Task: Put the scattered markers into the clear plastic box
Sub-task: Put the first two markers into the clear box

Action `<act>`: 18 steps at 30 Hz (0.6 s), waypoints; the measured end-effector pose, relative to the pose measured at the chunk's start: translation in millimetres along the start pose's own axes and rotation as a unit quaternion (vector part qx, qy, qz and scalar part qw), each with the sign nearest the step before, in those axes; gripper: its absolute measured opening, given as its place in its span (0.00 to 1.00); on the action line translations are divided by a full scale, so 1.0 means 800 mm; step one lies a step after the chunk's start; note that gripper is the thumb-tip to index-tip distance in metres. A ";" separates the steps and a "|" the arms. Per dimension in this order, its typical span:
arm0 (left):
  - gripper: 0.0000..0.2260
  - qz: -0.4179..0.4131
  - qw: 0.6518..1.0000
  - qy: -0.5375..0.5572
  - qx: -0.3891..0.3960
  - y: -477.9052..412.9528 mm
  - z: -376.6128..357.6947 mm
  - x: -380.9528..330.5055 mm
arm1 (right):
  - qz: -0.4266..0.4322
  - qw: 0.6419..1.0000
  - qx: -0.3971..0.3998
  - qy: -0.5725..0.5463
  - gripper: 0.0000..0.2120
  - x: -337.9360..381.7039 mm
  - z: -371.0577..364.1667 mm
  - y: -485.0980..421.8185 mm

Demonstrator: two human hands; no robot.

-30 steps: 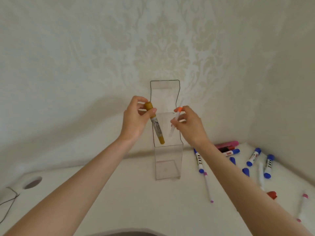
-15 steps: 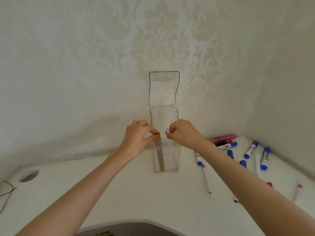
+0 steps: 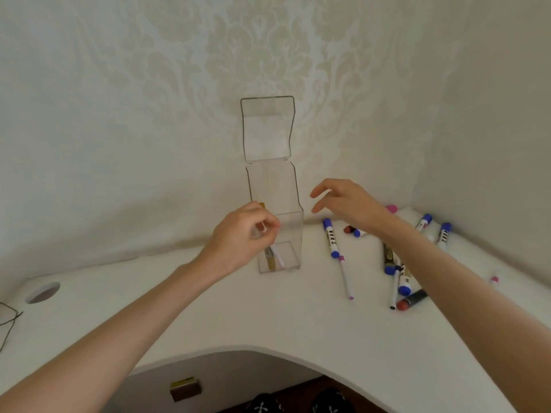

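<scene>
The clear plastic box (image 3: 290, 234) stands upright at the wall with its lid (image 3: 267, 128) flipped up. A yellow marker (image 3: 270, 259) and a thin white pen (image 3: 280, 261) stand inside it. My left hand (image 3: 243, 238) is at the box's front left rim, fingers pinched on what looks like the white pen's upper end. My right hand (image 3: 347, 202) hovers open to the right of the box, above the scattered markers. Those include a blue-capped marker (image 3: 331, 238), a thin pink-tipped pen (image 3: 346, 277), a pink marker (image 3: 391, 208) and a red-capped dark marker (image 3: 413, 300).
More blue-capped markers (image 3: 444, 232) lie in the right corner where two walls meet. A cable hole (image 3: 42, 292) and a dark cable (image 3: 9, 317) are at the far left. The white desk's front edge (image 3: 238, 348) curves inward toward me.
The yellow marker and the white pen have gone down into the box. My right hand has let go, opened and moved right. My left hand stayed at the rim.
</scene>
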State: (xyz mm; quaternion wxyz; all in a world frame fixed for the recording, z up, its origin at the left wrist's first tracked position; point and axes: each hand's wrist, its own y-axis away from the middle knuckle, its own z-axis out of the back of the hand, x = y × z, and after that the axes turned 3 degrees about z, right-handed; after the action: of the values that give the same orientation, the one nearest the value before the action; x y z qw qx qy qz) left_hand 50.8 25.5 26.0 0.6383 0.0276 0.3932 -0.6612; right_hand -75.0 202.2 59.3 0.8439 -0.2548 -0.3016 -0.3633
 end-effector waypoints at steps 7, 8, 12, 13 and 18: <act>0.06 0.073 0.985 0.036 0.151 0.026 -0.100 0.003 | -0.168 0.977 -0.025 0.129 0.10 -0.136 0.034 0.057; 0.08 0.097 0.982 0.036 0.157 0.021 -0.114 0.002 | -0.200 0.965 -0.029 0.169 0.10 -0.152 0.038 0.064; 0.16 0.140 0.981 -0.030 0.130 -0.010 -0.169 -0.016 | -0.285 0.932 -0.073 0.211 0.14 -0.195 0.048 0.080; 0.16 0.147 0.981 -0.052 0.118 -0.020 -0.181 -0.022 | -0.299 0.928 -0.078 0.209 0.16 -0.199 0.046 0.079; 0.22 0.246 0.955 -0.128 0.100 -0.056 -0.219 -0.040 | -0.323 0.903 -0.063 0.275 0.32 -0.194 0.013 0.066</act>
State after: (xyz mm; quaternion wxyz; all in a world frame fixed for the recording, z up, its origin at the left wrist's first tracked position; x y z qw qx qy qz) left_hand -63.7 143.7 -55.8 0.8203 0.1024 0.2205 -0.5176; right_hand -124.0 312.2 -53.0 0.7118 -0.0860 -0.0995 -0.6900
